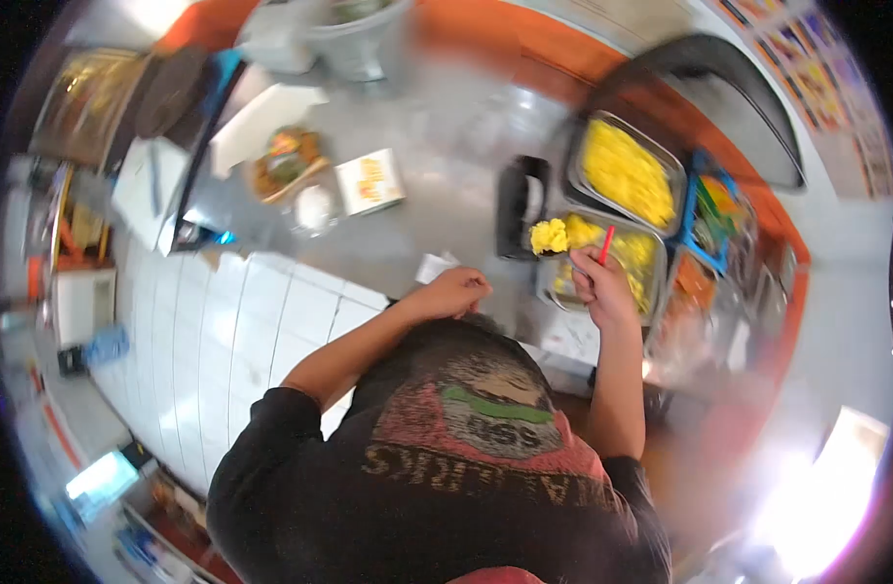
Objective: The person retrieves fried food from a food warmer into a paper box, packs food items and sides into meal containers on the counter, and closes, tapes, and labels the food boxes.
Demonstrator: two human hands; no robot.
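My right hand point(599, 282) grips the red handle of a serving spoon point(607, 243). A heap of yellow rice-like food point(549, 236) sits on the spoon's head, just left of the hand. Beneath my right hand is a metal tray point(549, 287) partly filled with the same yellow food. Behind it, a second metal tray point(682, 180) is piled fuller. Held low in front of my shirt at the counter's edge, my left hand point(456, 292) has curled fingers, with nothing visible in them. A small white paper point(434, 266) lies beside it.
On the steel counter point(417, 136) stand a small printed box point(371, 182), a wrapped white item point(315, 209) and a basket-like container of food point(289, 161). A black holder point(518, 209) stands left of the trays. A blue basket point(705, 219) with packets is at the right.
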